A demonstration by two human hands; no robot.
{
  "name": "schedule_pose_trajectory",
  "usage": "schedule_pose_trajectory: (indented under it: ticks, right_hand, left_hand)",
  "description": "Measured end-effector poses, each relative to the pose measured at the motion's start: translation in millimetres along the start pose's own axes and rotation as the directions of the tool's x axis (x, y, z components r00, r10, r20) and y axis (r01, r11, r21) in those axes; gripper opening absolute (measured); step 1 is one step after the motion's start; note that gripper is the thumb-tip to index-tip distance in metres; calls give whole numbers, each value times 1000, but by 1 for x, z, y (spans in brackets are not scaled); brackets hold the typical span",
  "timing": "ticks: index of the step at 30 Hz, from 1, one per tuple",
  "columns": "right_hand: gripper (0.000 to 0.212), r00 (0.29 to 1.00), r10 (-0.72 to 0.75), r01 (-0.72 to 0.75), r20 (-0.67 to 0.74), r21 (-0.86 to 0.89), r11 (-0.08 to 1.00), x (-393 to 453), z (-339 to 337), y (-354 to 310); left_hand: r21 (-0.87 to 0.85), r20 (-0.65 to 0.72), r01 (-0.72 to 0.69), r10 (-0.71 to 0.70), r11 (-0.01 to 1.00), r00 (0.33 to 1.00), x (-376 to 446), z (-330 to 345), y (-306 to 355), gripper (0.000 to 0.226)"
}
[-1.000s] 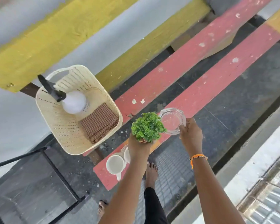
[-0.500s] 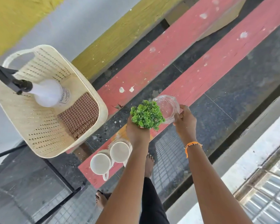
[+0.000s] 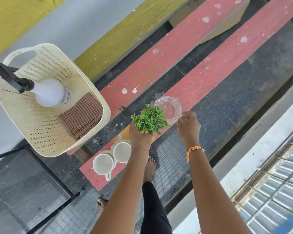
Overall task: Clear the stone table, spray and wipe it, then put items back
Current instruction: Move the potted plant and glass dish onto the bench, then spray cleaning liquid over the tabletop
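Observation:
My left hand [image 3: 139, 135] grips a small green potted plant [image 3: 150, 119] from below, holding it over the near red bench plank [image 3: 210, 78]. My right hand [image 3: 189, 125] pinches the rim of a clear glass dish [image 3: 169, 108] just right of the plant, low over the same plank. Whether the dish touches the plank I cannot tell. Two white cups [image 3: 112, 157] stand side by side near the plank's near end. A cream plastic basket [image 3: 41, 132] at the left holds a white spray bottle [image 3: 49, 92] with a black trigger and a folded checked cloth [image 3: 83, 117].
A second red plank [image 3: 167, 53] runs parallel farther away. Beyond it lies a grey slab with a yellow edge [image 3: 125, 34]. A black metal frame [image 3: 54, 174] stands below the basket. My bare feet [image 3: 150, 168] are on the dark tiled floor.
The view has drifted, so the basket sits farther left and nearer. Both hands with the plant and the glass dish have come lower toward the near red plank.

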State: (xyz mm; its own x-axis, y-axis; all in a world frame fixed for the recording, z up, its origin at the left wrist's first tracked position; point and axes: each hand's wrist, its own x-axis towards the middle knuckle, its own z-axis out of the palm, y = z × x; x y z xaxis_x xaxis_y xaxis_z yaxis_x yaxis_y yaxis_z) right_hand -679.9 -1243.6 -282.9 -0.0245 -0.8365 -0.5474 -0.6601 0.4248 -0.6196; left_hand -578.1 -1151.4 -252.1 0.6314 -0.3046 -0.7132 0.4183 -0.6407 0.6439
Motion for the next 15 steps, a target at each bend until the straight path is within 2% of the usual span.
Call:
schedule_pose_trajectory:
  ticks: [4, 7, 11, 15]
  right_hand:
    - [23, 998, -49, 50, -33, 17, 999, -16, -4, -14]
    - [19, 994, -107, 107, 35, 21, 994, -32, -8, -29]
    - [17, 974, -158, 159, 165, 5, 987, -58, -8, -54]
    - [10, 916, -261, 267, 304, 23, 963, -92, 13, -90]
  left_hand:
    - [-126, 24, 67, -64, 990, 998, -11, -9, -1, 63]
    - [-171, 69, 100, -89, 980, 994, -20, -18, 1, 67]
    - [-232, 75, 79, -64, 970, 995, -38, -38, 8, 53]
    - [-320, -32, -34, 25, 947, 999, -56, -82, 24, 39]
